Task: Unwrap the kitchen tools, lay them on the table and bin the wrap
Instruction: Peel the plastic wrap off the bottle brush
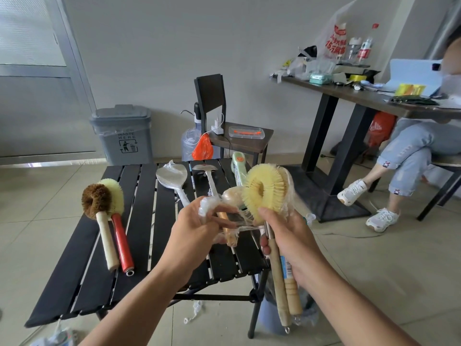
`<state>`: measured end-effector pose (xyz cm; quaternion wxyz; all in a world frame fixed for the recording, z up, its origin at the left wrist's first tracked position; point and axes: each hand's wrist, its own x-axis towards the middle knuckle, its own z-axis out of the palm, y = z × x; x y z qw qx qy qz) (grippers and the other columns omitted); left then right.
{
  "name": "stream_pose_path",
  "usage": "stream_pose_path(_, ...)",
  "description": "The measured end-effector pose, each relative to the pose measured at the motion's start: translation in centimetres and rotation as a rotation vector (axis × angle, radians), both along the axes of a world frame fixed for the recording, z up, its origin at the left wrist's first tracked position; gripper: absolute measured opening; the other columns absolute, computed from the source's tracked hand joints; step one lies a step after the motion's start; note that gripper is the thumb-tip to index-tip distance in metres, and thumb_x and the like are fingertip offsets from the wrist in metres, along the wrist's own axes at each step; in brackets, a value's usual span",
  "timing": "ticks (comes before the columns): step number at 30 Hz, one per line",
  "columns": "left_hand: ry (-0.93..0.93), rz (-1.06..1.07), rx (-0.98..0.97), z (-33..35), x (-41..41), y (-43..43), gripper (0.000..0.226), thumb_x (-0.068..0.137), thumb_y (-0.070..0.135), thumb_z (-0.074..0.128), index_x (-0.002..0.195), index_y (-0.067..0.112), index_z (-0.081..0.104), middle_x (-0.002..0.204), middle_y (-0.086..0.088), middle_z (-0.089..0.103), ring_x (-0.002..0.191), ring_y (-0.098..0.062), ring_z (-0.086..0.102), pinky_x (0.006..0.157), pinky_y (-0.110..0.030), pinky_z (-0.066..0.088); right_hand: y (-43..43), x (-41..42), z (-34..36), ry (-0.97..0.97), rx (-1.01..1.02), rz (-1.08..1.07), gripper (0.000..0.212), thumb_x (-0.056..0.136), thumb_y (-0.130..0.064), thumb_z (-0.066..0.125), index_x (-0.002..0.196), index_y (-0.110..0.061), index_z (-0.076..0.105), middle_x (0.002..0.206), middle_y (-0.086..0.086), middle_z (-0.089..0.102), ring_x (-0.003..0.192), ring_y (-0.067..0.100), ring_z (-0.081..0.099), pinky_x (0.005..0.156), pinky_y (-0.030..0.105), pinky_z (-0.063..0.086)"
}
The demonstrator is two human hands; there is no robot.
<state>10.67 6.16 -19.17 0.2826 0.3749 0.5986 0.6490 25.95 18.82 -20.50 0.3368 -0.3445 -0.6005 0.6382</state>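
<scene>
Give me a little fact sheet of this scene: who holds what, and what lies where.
left hand: grips a wad of cling wrap, strands stretched to the right
right hand: grips wooden-handled brushes, partly wrapped
table: bare brushes at left, wrapped tools farther back
grey bin: on the floor behind the table

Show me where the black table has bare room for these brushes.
Widest bare strip: the slats between the red-handled brush and the wrapped spoon. Also free: the table near edge, below the brush handles. Crowded: the far right end, where spoon, spatula and green-handled tool lie close.
</scene>
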Motion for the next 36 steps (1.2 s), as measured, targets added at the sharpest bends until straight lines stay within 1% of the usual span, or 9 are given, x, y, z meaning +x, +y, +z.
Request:
stream_pose_path(3,-0.024,0.060,0.000,0.1,-0.5,-0.1,0.035,0.084,-0.014,0.057,0.106,0.007,0.074,0.103,-0.004,0.082,0.092,-0.026,0.081,0.062,-0.028,0.063,0.6,0.2,0.2,0.038,0.024,-0.012,0.029,0.095,-0.048,0.076,0.109,-0.023,0.070,0.081,0.013,0.075,0.057,0.017,0.064,0.051,0.031,0.054)
stream_pose_path(5,-0.039,0.087,-0.016,0.1,-1.0,-0.2,0.039,0.088,-0.017,0.045,0.111,0.005,0.068,0.102,-0.006,0.083,0.088,-0.029,0.081,0.055,-0.028,0.061,1.0,0.3,0.5,0.046,0.013,-0.022,0.032,0.096,-0.048,0.075,0.110,-0.019,0.071,0.086,0.014,0.077,0.057,0.015,0.063,0.050,0.030,0.054)
stream_pose_path(12,-0.008,0.144,-0.044,1.2,-1.6,-0.9,0.069,0.079,-0.013,0.036,0.064,0.039,0.079,0.083,-0.018,0.080,0.066,-0.036,0.078,0.038,-0.021,0.035,2.0,0.5,1.2,0.038,-0.182,-0.048,0.041,0.088,-0.053,0.082,0.086,-0.012,0.076,0.066,0.005,0.067,0.047,0.012,0.057,0.043,0.023,0.049)
stream_pose_path(18,-0.021,0.190,-0.057,0.6,-2.3,-0.7,0.040,0.074,-0.015,0.040,0.061,0.007,0.070,0.069,-0.016,0.074,0.048,-0.027,0.066,0.044,-0.022,0.048,1.8,0.5,1.5,0.024,-0.114,0.060,0.041,0.091,-0.054,0.078,0.089,-0.013,0.079,0.075,0.008,0.071,0.051,0.012,0.056,0.046,0.024,0.049)
stream_pose_path(21,-0.001,0.167,-0.103,0.2,-2.4,-0.6,0.006,0.074,0.010,0.057,0.080,0.010,0.058,0.064,-0.001,0.065,0.048,-0.013,0.055,0.047,-0.025,0.046,0.9,0.8,1.5,0.020,-0.127,0.199,0.056,0.089,-0.053,0.078,0.108,-0.002,0.065,0.067,0.002,0.063,0.050,0.011,0.055,0.046,0.023,0.047)
stream_pose_path(23,0.032,0.056,-0.154,0.3,-2.4,-0.7,0.025,0.080,0.040,0.073,0.090,0.018,0.065,0.068,0.004,0.067,0.052,-0.008,0.058,0.050,-0.023,0.047,0.5,0.9,1.6,0.017,-0.148,0.274,0.055,0.087,-0.054,0.079,0.106,-0.006,0.060,0.066,0.001,0.053,0.050,0.011,0.054,0.046,0.022,0.046)
stream_pose_path(26,0.115,-0.150,-0.303,0.8,-1.8,-1.0,0.047,0.069,0.065,0.092,0.089,0.024,0.077,0.073,-0.012,0.074,0.055,-0.022,0.062,0.045,-0.028,0.049,0.4,0.9,1.8,0.026,-0.188,0.305,0.060,0.084,-0.056,0.079,0.113,-0.006,0.061,0.068,0.003,0.050,0.050,0.011,0.053,0.044,0.021,0.045)
stream_pose_path(31,0.129,-0.068,-0.258,1.0,-1.9,-1.3,0.013,0.091,0.048,0.079,0.085,0.037,0.079,0.065,-0.008,0.072,0.049,-0.022,0.055,0.039,-0.028,0.046,1.4,1.1,1.5,0.092,-0.317,0.332,0.065,0.080,-0.061,0.085,0.114,-0.009,0.066,0.088,0.012,0.070,0.050,0.012,0.055,0.044,0.023,0.047)
stream_pose_path(36,0.186,0.064,-0.209,1.1,-2.2,-1.2,0.021,0.081,0.043,0.091,0.070,0.032,0.076,0.061,-0.002,0.071,0.050,-0.014,0.061,0.053,-0.031,0.054,2.1,1.2,1.2,0.091,-0.328,0.328,0.083,0.059,-0.063,0.097,0.116,-0.010,0.066,0.096,0.011,0.065,0.051,0.011,0.055,0.042,0.022,0.048)
